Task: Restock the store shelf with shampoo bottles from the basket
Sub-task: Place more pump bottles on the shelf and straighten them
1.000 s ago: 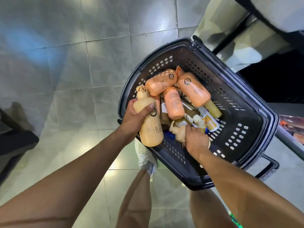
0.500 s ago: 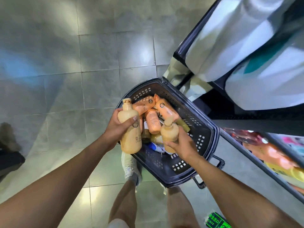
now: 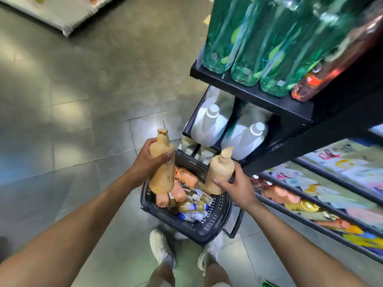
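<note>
- I see the left hand (image 3: 148, 162) with fingers wrapped round the middle of a tan shampoo bottle (image 3: 162, 168), upright, above the basket's left side.
- The right hand (image 3: 238, 187) grips a second tan bottle (image 3: 220, 172) low on its body, thumb across the front, cap tilted toward the shelf.
- The black plastic basket (image 3: 207, 226) sits on the floor just in front of my white shoes (image 3: 161, 247); orange bottles (image 3: 186, 179) and smaller mixed ones are piled inside.
- The floor (image 3: 83, 121) is grey glossy tile with soft light patches.
- The black store shelf (image 3: 259, 96) is on the right: green bottles (image 3: 248, 48) on the top tier, white jugs (image 3: 207, 125) below them.
- The lower tiers (image 3: 310, 204) hold colourful packs, too blurred to name.
</note>
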`<action>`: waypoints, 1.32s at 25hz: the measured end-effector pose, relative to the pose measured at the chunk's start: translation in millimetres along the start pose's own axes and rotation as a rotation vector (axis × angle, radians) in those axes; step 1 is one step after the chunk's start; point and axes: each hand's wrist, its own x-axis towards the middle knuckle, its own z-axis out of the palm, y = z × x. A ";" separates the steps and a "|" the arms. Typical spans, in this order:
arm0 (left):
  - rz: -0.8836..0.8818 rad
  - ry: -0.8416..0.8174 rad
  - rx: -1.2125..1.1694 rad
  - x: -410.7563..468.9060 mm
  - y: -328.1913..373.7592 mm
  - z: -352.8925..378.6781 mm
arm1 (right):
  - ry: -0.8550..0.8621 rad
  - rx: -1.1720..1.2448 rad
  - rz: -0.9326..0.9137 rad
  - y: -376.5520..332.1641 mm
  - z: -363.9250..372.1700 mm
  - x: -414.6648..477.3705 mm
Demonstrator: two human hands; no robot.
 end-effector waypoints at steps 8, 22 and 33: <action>0.235 -0.233 0.008 -56.8 111.7 45.2 | 0.179 0.188 -0.028 -14.2 -111.7 -101.1; 0.449 -0.565 -0.023 -231.9 182.3 327.5 | 0.576 0.127 -0.087 81.2 -322.3 -340.4; 0.570 -0.868 -0.062 -322.9 298.9 515.2 | 0.829 0.220 -0.167 92.1 -481.4 -459.6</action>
